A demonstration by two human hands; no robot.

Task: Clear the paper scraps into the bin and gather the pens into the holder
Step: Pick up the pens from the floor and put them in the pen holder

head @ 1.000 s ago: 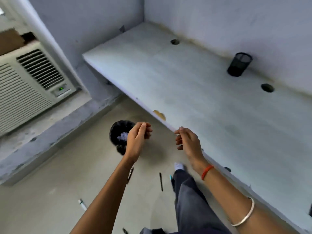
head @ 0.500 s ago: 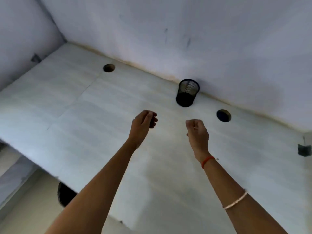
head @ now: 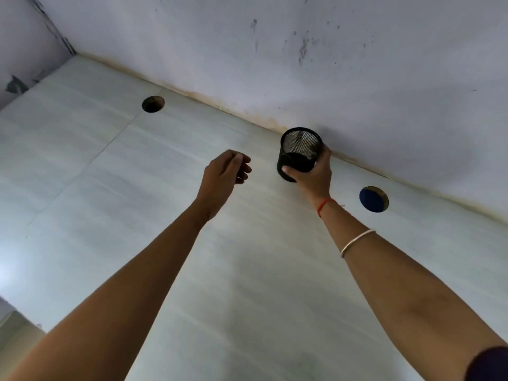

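**Your right hand holds the pen holder**

The black mesh pen holder sits by the wall, at the back of the pale surface. Your right hand wraps around it. Your left hand floats just beside it, fingers loosely curled, holding nothing.

Black wire-mesh cylindrical pen holder: open top facing up and toward the camera, body tilted slightly. Located at the far edge of the pale stone desk, close to the wall. Right hand wraps its lower right side, thumb across the front. Inside appears empty.
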